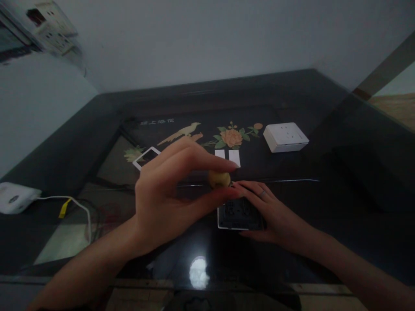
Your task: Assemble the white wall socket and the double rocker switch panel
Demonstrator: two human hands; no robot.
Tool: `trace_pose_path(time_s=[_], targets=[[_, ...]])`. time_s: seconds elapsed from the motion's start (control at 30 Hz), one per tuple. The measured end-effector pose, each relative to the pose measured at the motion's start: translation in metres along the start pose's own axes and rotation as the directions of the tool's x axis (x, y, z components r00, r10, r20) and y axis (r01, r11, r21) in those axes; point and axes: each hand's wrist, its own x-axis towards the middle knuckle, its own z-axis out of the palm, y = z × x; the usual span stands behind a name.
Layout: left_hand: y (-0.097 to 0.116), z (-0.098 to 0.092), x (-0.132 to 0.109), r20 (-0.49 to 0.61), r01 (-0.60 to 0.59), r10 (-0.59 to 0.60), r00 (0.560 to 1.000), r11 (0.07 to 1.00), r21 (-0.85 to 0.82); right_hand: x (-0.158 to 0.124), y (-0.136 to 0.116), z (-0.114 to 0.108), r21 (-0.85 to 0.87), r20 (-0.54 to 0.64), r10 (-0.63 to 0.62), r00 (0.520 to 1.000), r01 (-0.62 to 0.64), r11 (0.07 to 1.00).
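My left hand (175, 194) pinches a short yellow handle between thumb and fingers; it looks like a screwdriver (219, 179), its tip hidden behind my fingers. Just below lies a wall socket panel (238, 216) with its black back facing up and a white rim along the near edge. My right hand (266, 211) grips that panel from the right, fingers on its far side and thumb at the near edge. The fingertips of both hands meet near the panel's far edge. Beyond them, two small white rectangular pieces (234, 157) lie side by side.
A white square frame (141, 164) lies left of centre, partly behind my left hand. To the right sits a white socket box (287, 137). A white plug-in device (16, 198) with a cable is at far left, near a yellow tag (65, 208). The dark tabletop (324, 172) is glossy.
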Motion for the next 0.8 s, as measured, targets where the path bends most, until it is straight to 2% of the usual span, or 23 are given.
trace_pose_path(time_s=[0.17, 0.47, 0.57, 0.7, 0.8], targets=[[0.009, -0.005, 0.003, 0.096, 0.130, -0.133, 0.987, 0.991, 0.031, 0.000, -0.001, -0.001, -0.010, 0.013, 0.003, 1.000, -0.003, 1.000], [0.021, -0.009, 0.008, 0.262, 0.154, -0.173, 0.949, 0.984, 0.094, 0.000, -0.001, 0.001, -0.032, -0.011, 0.000, 1.000, -0.001, 0.999], [0.018, -0.007, 0.007, 0.250, 0.115, -0.129, 0.960, 0.991, 0.072, 0.000, -0.001, 0.001, -0.032, -0.008, 0.004, 1.000, -0.004, 0.999], [0.011, -0.003, 0.004, 0.136, -0.010, -0.008, 0.991, 0.991, 0.132, 0.000, -0.002, -0.001, -0.019, -0.002, -0.008, 1.000, 0.008, 1.000], [0.008, -0.002, 0.003, 0.093, -0.046, 0.031, 0.995, 0.986, 0.160, 0.001, -0.002, -0.002, -0.012, 0.005, -0.014, 1.000, 0.014, 1.000]])
